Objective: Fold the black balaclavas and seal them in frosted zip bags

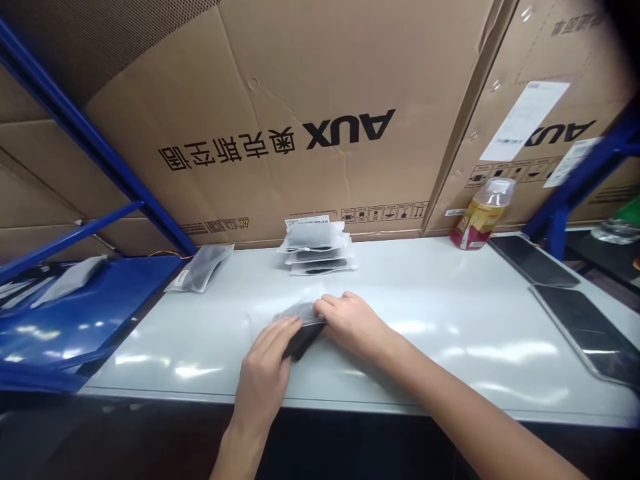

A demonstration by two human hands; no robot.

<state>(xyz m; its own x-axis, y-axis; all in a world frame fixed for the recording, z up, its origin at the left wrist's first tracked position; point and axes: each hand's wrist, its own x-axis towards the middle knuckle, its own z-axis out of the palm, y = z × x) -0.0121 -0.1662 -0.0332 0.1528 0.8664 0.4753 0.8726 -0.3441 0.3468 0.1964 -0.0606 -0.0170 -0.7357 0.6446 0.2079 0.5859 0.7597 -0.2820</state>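
Head view: left hand (pixel 263 367) and right hand (pixel 353 323) are closed on a bagged black item (pixel 301 341) at the bench (pixel 440 293); stacked bags (pixel 315 250) lie beyond.

Hidden: dark item (pixel 301 343) in a plastic bag (pixel 300 312), 6 o'clock, partly covered by the left hand (pixel 265 367) and right hand (pixel 350 325).
Too small: print on the paper label (pixel 307 223), 12 o'clock.
Cut off: dark panel (pixel 587 330), 3 o'clock, probably glass.

Translucent plastic bag (pixel 300 312); glossy tabletop (pixel 440 307)
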